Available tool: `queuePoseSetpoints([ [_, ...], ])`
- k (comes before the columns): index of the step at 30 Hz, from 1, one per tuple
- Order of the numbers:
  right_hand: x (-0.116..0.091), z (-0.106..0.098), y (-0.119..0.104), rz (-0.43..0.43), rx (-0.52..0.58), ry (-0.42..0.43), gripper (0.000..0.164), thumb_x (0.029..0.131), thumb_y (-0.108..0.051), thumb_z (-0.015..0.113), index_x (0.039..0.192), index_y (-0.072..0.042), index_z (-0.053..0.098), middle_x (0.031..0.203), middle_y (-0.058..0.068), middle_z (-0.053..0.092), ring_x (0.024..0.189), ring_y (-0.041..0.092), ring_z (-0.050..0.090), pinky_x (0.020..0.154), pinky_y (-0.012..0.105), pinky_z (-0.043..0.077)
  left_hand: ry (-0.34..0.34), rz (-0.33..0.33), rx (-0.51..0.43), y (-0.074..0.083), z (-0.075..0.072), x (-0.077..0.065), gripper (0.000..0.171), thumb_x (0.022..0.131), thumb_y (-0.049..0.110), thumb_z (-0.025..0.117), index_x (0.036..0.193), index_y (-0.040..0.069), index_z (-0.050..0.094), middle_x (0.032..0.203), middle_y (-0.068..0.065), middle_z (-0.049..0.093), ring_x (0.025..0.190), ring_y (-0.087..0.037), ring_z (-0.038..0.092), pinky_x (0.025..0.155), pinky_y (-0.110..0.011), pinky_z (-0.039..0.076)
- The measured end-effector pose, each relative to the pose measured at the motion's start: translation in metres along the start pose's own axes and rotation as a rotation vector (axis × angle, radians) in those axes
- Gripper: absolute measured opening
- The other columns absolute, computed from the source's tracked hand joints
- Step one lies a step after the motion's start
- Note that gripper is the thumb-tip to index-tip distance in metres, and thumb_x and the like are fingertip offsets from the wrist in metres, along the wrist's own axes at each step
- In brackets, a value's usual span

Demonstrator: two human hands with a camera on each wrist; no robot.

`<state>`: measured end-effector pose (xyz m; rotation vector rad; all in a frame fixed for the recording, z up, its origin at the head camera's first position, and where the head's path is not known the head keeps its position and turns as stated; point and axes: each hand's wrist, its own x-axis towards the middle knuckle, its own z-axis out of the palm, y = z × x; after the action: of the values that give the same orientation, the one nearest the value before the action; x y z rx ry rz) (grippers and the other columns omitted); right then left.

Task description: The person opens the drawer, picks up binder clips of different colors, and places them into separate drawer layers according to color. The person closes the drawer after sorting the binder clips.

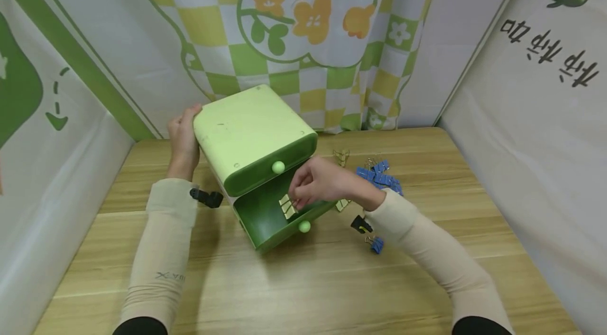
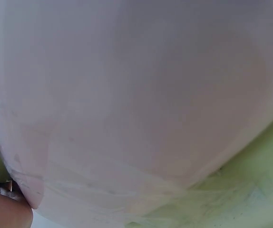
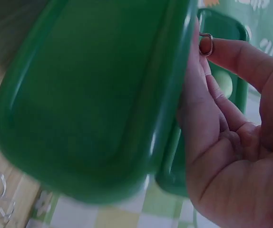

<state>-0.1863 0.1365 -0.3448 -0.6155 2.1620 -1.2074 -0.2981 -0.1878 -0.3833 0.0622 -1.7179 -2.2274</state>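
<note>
Presently, the right hand (image 1: 320,181), grip closed, pinches a yellow clip (image 1: 286,207) at the open drawer (image 1: 260,219), toward the back edge of the tabletop (image 1: 294,293); the left hand (image 1: 184,140) holds the cabinet (image 1: 256,129); a slack pinch could drop the clip.

From here, the right hand (image 3: 241,159) at four o'clock pinches a wire loop (image 3: 211,45) near half past one, beside the green drawer (image 3: 89,104) toward ten. At eight, blurred wires (image 3: 4,186), probably clips, lie on the surface (image 3: 22,192).

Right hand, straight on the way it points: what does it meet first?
Likely the floor of the open lower drawer, the pinched yellow clip touching before the right hand; depth is hard to judge.
</note>
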Motion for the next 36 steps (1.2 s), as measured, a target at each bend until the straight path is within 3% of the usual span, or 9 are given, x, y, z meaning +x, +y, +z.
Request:
queuePoseSetpoints([
  [8, 0.014, 0.024, -0.005, -0.073, -0.136, -0.071, 0.014, 0.1, -0.003, 0.065, 0.097, -0.001, 0.079, 0.087, 0.007, 0.081, 0.076, 0.013, 0.079, 0.074, 0.029, 0.065, -0.001, -0.003, -0.008, 0.0, 0.0, 0.0, 0.042, 0.102, 0.032, 0.068, 0.064, 0.015, 0.067, 0.059, 0.008, 0.064, 0.048, -0.006, 0.055, 0.05, -0.019, 0.047],
  [15, 0.019, 0.043, -0.011, -0.078, -0.256, -0.058, 0.015, 0.095, -0.004, 0.071, 0.089, -0.01, 0.082, 0.079, -0.002, 0.08, 0.072, 0.003, 0.073, 0.067, 0.019, 0.056, -0.001, -0.002, -0.011, 0.001, 0.001, 0.0, 0.041, 0.102, 0.032, 0.068, 0.065, 0.015, 0.068, 0.059, 0.008, 0.064, 0.048, -0.006, 0.054, 0.051, -0.019, 0.047],
  [22, 0.02, 0.055, -0.016, -0.084, -0.303, -0.047, 0.015, 0.094, -0.004, 0.072, 0.089, -0.01, 0.084, 0.08, -0.002, 0.08, 0.067, 0.0, 0.064, 0.063, 0.017, 0.05, 0.01, -0.014, -0.005, 0.0, 0.001, 0.001, 0.045, 0.102, 0.032, 0.068, 0.06, 0.017, 0.06, 0.058, 0.008, 0.062, 0.047, -0.005, 0.053, 0.049, -0.018, 0.046],
  [36, 0.023, 0.066, -0.019, -0.138, -0.481, 0.017, 0.014, 0.093, -0.009, 0.075, 0.084, -0.016, 0.083, 0.076, -0.011, 0.078, 0.069, -0.006, 0.065, 0.078, 0.017, 0.053, -0.002, -0.035, -0.009, 0.0, -0.002, 0.001, 0.045, 0.103, 0.033, 0.068, 0.062, 0.016, 0.06, 0.059, 0.007, 0.062, 0.048, -0.006, 0.053, 0.049, -0.019, 0.046],
])
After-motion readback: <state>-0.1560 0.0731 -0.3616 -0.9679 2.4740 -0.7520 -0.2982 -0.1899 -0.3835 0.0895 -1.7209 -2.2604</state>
